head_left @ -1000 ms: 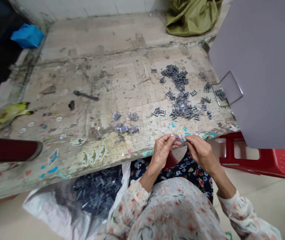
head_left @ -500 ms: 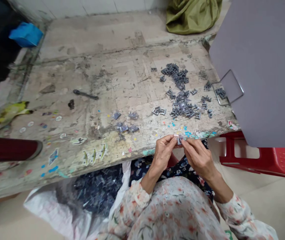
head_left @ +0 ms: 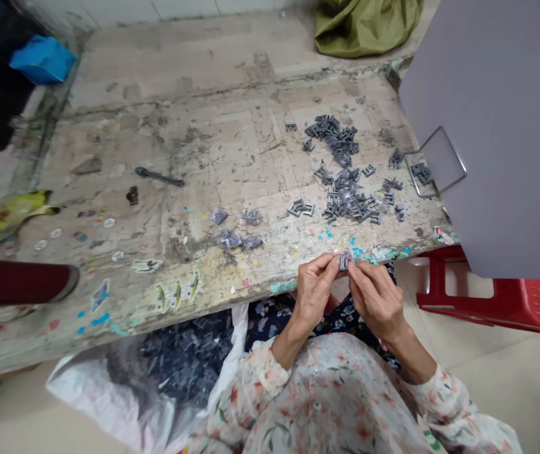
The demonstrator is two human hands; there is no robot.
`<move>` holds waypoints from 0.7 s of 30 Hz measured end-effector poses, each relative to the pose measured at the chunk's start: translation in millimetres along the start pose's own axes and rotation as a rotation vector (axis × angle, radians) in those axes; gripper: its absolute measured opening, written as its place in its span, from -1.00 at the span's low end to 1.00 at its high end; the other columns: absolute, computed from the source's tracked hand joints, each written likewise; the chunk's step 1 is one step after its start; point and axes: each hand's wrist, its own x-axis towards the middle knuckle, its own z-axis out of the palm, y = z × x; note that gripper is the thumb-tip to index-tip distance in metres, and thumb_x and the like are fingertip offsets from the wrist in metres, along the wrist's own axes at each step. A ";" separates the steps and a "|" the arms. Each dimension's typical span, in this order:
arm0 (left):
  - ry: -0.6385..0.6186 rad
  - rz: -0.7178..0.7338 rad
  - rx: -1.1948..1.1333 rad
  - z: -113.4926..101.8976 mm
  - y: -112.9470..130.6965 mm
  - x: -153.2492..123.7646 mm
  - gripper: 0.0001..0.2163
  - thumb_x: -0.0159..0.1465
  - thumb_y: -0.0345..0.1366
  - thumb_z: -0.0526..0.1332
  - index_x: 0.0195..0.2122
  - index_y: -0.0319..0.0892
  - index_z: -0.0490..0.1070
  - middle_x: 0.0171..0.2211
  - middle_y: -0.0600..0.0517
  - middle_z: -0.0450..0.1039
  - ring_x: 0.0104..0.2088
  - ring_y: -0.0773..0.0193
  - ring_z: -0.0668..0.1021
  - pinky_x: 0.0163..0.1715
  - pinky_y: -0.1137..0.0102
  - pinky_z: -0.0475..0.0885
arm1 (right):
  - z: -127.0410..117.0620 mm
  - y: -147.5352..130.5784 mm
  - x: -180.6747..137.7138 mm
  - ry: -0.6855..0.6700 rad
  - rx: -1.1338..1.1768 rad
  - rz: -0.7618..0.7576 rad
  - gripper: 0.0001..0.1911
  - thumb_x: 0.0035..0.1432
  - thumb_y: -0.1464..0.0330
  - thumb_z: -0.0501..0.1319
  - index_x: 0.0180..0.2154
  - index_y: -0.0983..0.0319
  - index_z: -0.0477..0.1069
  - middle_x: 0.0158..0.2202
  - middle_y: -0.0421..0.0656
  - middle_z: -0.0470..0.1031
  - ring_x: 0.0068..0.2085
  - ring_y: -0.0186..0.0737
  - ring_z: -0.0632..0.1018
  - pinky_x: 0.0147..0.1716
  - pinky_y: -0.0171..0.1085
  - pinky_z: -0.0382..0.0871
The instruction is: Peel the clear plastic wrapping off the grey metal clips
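My left hand (head_left: 316, 287) and my right hand (head_left: 376, 293) meet at the table's front edge. Between their fingertips they pinch a small grey plastic part (head_left: 344, 263), with a bit of clear plastic showing at its top. Just beyond my hands lies a heap of similar grey parts (head_left: 352, 205), some with clear film among them. A second heap (head_left: 331, 135) sits farther back. To the left of my hands a small group of grey parts in clear plastic (head_left: 232, 239) rests on the table.
On the worn wooden table (head_left: 223, 145) are a dark rod (head_left: 159, 176), a banana peel (head_left: 21, 214) and a lying red flask (head_left: 19, 282). Under its front edge is a white sack (head_left: 109, 391) of dark pieces. At right stand a grey panel (head_left: 492, 126) and a red stool (head_left: 497, 306).
The grey part between my fingertips has turned and now stands more upright, shifted slightly right. My fingers have moved a little around it. The view has tilted slightly.
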 end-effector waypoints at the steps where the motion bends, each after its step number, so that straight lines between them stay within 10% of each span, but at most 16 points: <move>1: -0.001 0.009 -0.002 0.5 -0.5 -0.1 -0.74 0.10 -0.09 0.38 -0.35 -0.20 0.58 -0.33 0.01 0.56 -0.23 0.21 0.59 -0.18 0.40 0.51 | 0.3 -0.4 0.2 0.009 -0.005 0.000 -0.51 0.25 0.51 0.15 0.20 0.20 0.24 -0.20 0.00 0.55 -0.20 -0.13 0.57 -0.18 -0.18 0.49; 21: 0.039 0.336 0.339 2.9 -3.5 -1.9 -0.82 0.23 -0.22 0.25 -0.41 -0.16 0.60 -0.40 0.02 0.50 -0.33 0.26 0.50 -0.23 0.44 0.40 | 0.8 -10.4 7.6 0.085 -0.041 0.065 -0.55 0.22 0.54 0.20 0.12 0.20 0.30 -0.23 -0.02 0.53 -0.24 -0.13 0.56 -0.22 -0.16 0.52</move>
